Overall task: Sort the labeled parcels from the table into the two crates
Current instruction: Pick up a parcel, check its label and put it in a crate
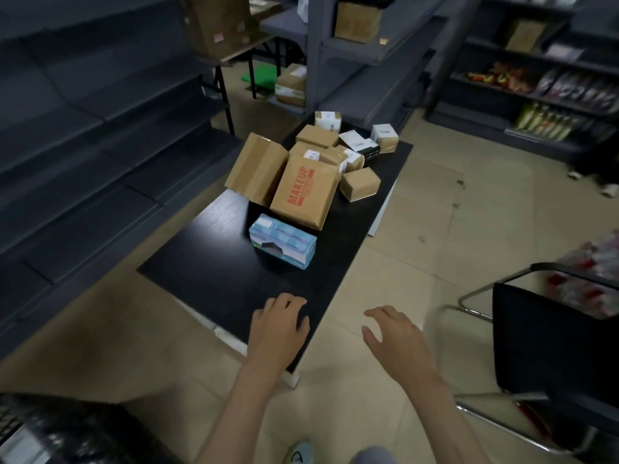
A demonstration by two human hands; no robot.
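Observation:
A low black table point(207, 262) carries a heap of parcels at its far half. A brown box printed MAKEUP point(304, 192) leans in front, with a larger plain brown box point(256, 169) to its left and a light blue box point(283, 241) nearest me. Several small brown and white labelled boxes point(355, 149) lie behind. My left hand point(279, 329) hovers over the table's near corner, fingers loosely bent, holding nothing. My right hand point(395, 333) hangs over the floor just right of the table, fingers relaxed and empty. No crate is plainly visible.
Dark empty shelving point(83, 145) runs along the left. More shelves point(552, 78) with packaged goods stand at the back right. A black chair with chrome legs point(542, 346) is at the right. Cardboard boxes point(217, 25) sit at the back. A dark object point(67, 430) fills the bottom left.

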